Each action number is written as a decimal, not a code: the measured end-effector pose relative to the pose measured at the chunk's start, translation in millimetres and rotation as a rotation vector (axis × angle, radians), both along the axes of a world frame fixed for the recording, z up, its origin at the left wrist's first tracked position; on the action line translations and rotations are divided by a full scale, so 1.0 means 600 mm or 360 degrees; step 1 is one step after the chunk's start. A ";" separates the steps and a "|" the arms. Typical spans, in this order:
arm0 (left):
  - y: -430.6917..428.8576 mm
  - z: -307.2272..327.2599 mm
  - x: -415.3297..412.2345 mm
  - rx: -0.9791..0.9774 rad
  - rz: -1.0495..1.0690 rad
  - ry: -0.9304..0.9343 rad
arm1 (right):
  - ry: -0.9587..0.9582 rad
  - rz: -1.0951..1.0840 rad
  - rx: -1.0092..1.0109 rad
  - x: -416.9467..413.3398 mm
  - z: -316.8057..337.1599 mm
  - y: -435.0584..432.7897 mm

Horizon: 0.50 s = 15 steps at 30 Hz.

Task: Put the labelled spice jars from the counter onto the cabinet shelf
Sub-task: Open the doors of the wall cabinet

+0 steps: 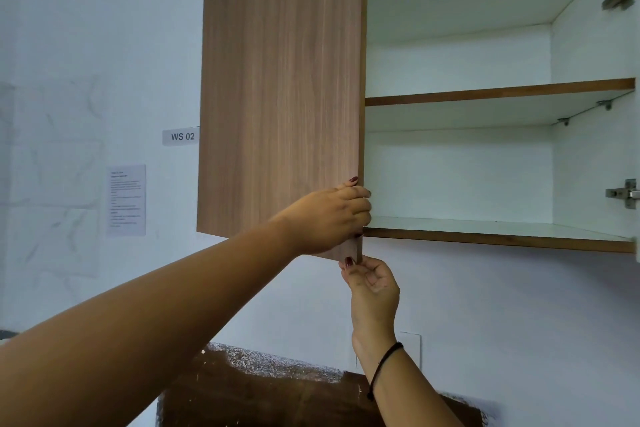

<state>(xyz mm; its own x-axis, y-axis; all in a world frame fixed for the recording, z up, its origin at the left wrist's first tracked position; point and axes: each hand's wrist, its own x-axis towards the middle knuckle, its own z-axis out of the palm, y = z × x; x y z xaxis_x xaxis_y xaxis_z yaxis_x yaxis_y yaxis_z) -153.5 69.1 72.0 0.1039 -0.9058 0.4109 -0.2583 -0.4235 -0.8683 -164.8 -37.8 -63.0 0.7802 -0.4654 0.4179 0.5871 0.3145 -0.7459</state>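
1. The cabinet [588, 52] hangs open up on the wall, white inside with brown wood-grain edging.
2. The middle shelf [498, 92] is a white board with a wood-look front edge. It runs across the cabinet about halfway up.
3. The bottom shelf [498, 239] is the same, white on top with a brown lip.
4. The wood-grain door [284, 80] stands swung out on the left, covering that side of the cabinet.
5. The left hand [329, 218] grips the door's right edge low down, fingers curled round it, just left of the bottom shelf's front edge.
6. The right hand [374, 288] sits just under it and pinches the door's bottom corner between thumb and forefinger, with the other fingers curled. It is below the bottom shelf, with a dark band [384, 367] on the wrist.
7. Both shelves lie to the right of the hands, the middle one well above them.
8. The dark speckled bench [259, 392] shows low and near, beneath the arms.
9. On the left wall are a "WS 02" label [182, 136] and a printed sheet [126, 199]. A metal hinge [623, 193] sits on the cabinet's right wall.
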 end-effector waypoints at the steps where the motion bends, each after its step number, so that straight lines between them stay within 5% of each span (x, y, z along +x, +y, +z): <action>1: 0.006 0.000 -0.007 -0.0005 -0.0007 0.0005 | 0.0005 -0.0049 -0.0014 -0.009 -0.001 0.010; 15: 0.138 -0.018 -0.158 -0.0262 -0.0157 0.0259 | -0.0333 -0.0511 -0.0450 -0.128 -0.019 0.144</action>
<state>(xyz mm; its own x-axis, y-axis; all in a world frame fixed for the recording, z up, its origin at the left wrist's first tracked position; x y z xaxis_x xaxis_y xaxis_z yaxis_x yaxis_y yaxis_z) -248.1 152.0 61.5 0.0951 -0.8370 0.5389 -0.4363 -0.5216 -0.7331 -241.5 48.4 -74.3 0.5012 -0.5142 0.6960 0.7682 -0.1058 -0.6314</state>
